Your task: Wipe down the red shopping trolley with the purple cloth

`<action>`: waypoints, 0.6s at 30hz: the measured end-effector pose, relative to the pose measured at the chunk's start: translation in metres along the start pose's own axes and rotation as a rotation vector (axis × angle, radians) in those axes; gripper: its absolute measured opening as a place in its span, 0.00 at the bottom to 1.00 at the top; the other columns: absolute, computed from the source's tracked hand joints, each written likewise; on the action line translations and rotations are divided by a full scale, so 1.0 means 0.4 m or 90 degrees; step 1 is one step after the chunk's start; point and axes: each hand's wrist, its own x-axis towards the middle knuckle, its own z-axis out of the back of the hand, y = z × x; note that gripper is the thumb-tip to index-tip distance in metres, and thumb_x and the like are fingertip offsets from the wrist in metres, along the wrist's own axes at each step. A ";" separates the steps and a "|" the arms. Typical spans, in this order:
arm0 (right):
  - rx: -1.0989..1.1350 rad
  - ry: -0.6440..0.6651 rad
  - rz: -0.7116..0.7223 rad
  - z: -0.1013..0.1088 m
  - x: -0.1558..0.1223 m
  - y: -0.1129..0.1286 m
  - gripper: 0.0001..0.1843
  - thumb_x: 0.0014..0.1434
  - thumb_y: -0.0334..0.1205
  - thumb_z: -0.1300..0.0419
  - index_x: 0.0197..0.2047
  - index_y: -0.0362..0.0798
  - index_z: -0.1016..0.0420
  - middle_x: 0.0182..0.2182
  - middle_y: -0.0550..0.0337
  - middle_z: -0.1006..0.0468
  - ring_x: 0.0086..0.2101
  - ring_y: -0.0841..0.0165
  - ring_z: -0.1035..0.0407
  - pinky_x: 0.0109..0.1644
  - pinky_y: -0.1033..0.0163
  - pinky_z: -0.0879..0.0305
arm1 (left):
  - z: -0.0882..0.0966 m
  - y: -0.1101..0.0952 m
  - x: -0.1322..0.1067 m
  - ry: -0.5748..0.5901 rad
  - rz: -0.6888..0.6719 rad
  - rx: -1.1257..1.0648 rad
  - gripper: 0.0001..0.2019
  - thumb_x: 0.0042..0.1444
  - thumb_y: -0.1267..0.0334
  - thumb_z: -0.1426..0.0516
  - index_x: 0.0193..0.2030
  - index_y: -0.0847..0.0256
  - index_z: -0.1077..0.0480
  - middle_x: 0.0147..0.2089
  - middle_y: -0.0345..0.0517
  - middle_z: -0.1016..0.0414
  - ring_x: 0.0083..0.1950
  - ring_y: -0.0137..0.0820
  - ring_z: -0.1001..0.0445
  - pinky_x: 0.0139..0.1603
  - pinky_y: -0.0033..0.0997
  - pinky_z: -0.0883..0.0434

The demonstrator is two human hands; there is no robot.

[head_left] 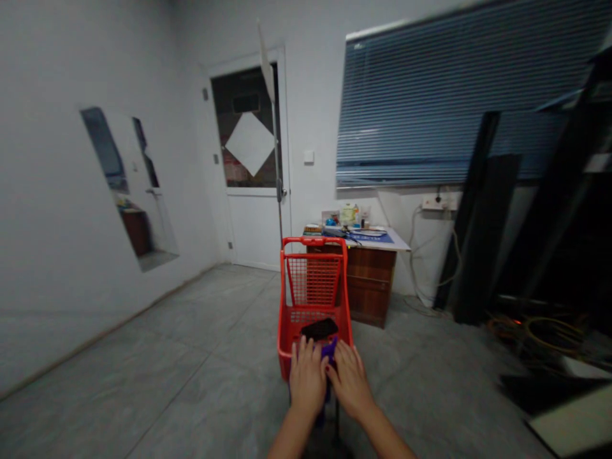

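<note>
A red shopping cart [282, 331] with a mesh back and a high handle stands in front of me. A dark item [319, 329], its kind unclear, lies in its basket. At the cart's near rim a purple thing [329, 350] shows between my hands and partly below them; its kind is hidden. My left hand [307, 376] has its fingers bent over the left side of the purple thing. On its right side, my right hand [350, 377] curls, with the thumb pressed close to it. The two thumbs nearly meet.
Behind the cart stands a brown wooden desk [368, 280] with small items on top. A white door [255, 226] is at the back, a mirror [136, 197] on the left wall. Dark panels [488, 236], cables [554, 335] and a pale board [574, 417] occupy the right.
</note>
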 end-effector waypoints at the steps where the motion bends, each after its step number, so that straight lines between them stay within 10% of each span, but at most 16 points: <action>1: -0.001 0.004 0.001 0.006 0.001 -0.001 0.31 0.69 0.54 0.56 0.67 0.46 0.38 0.65 0.51 0.37 0.65 0.58 0.45 0.71 0.43 0.53 | 0.019 0.020 0.008 0.013 -0.008 0.004 0.18 0.67 0.61 0.52 0.58 0.58 0.29 0.63 0.51 0.28 0.70 0.44 0.40 0.71 0.59 0.46; 8: 0.015 -0.012 -0.007 -0.009 0.011 0.015 0.32 0.69 0.57 0.57 0.69 0.49 0.43 0.67 0.54 0.39 0.66 0.58 0.48 0.71 0.41 0.55 | 0.076 0.193 -0.001 -0.020 0.029 0.070 0.18 0.66 0.65 0.54 0.57 0.60 0.29 0.69 0.52 0.37 0.72 0.46 0.46 0.69 0.58 0.43; 15: 0.016 -0.005 -0.032 -0.033 0.028 0.041 0.32 0.69 0.55 0.59 0.68 0.46 0.39 0.65 0.50 0.36 0.66 0.58 0.46 0.71 0.44 0.54 | 0.002 0.020 0.010 -0.006 0.042 0.032 0.20 0.65 0.65 0.53 0.61 0.58 0.32 0.65 0.54 0.31 0.68 0.45 0.37 0.69 0.60 0.44; 18: 0.012 -0.006 -0.032 -0.021 0.024 0.034 0.33 0.69 0.55 0.58 0.68 0.44 0.39 0.65 0.49 0.36 0.65 0.58 0.45 0.71 0.45 0.54 | 0.025 0.021 0.018 0.026 0.009 0.016 0.19 0.66 0.64 0.52 0.60 0.53 0.31 0.62 0.48 0.28 0.67 0.41 0.36 0.71 0.57 0.47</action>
